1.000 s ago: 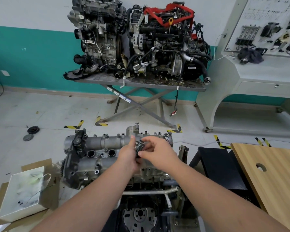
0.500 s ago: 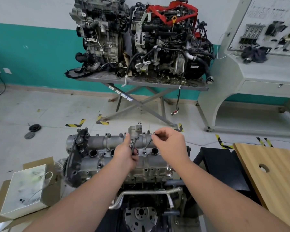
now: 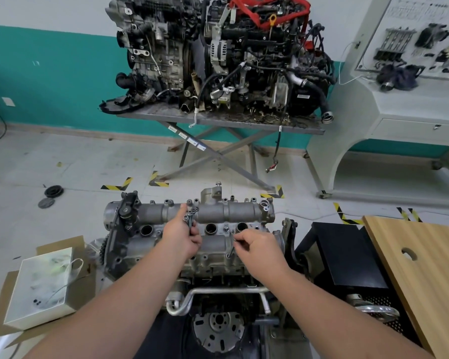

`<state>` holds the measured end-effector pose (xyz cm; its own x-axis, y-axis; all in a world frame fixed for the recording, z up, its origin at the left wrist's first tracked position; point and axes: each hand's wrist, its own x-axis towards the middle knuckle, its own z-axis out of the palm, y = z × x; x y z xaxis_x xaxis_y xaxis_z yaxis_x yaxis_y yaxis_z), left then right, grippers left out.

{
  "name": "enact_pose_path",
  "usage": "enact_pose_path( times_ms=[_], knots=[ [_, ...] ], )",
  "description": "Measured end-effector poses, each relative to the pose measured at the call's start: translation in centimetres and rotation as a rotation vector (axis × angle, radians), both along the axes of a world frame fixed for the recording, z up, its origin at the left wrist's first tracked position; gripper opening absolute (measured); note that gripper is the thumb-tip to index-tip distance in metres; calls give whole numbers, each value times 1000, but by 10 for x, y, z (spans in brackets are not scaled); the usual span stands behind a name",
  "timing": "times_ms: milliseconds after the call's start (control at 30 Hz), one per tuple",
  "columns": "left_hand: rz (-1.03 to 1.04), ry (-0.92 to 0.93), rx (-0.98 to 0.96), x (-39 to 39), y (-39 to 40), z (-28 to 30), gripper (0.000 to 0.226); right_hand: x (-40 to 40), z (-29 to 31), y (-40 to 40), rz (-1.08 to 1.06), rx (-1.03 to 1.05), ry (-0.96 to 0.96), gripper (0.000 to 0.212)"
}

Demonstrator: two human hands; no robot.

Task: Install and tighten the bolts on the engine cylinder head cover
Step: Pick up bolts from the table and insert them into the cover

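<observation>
The cylinder head cover (image 3: 213, 229) sits on the engine directly below the camera, its long grey casting running left to right with three open round wells along the middle. The left hand (image 3: 183, 235) is curled round a small bundle of spare bolts (image 3: 190, 216), heads up, over the middle of the cover. The right hand (image 3: 259, 246) pinches a single bolt (image 3: 230, 251) between thumb and fingertips, its tip at a hole on the near edge of the cover, to the right of centre; whether the thread has caught cannot be told. Judging by this, the job is in its early part: several bolts are still in the left hand, and a number of the bosses along the near edge look like bare holes. Along the far edge some bosses appear to carry bolt heads, though they are too small to be sure they are seated. No wrench or ratchet shows near the hands, so the tightening seems wholly still to do. Left of the engine a white box (image 3: 40, 286) rests on flattened cardboard on the floor, and a wooden worktop (image 3: 425, 268) lies at the right
</observation>
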<state>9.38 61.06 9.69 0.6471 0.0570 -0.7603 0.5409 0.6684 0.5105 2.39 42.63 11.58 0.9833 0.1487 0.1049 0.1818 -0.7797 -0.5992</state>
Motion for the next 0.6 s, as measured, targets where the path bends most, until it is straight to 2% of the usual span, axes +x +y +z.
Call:
enact_pose_path(
  times_ms=[100, 233, 400, 600],
  knots=[
    [16, -10, -5, 2, 1, 0, 42, 2, 3, 0, 109, -71, -57, 17],
    [35, -4, -25, 4, 1, -2, 43, -3, -4, -3, 325, -279, 8, 23],
    [17, -23, -3, 3, 1, -4, 42, 0, -9, -5, 339, -282, -66, 23],
    [-5, -31, 76, 1, -1, -3, 46, 9, 0, -6, 348, -264, 136, 25]
  ],
)
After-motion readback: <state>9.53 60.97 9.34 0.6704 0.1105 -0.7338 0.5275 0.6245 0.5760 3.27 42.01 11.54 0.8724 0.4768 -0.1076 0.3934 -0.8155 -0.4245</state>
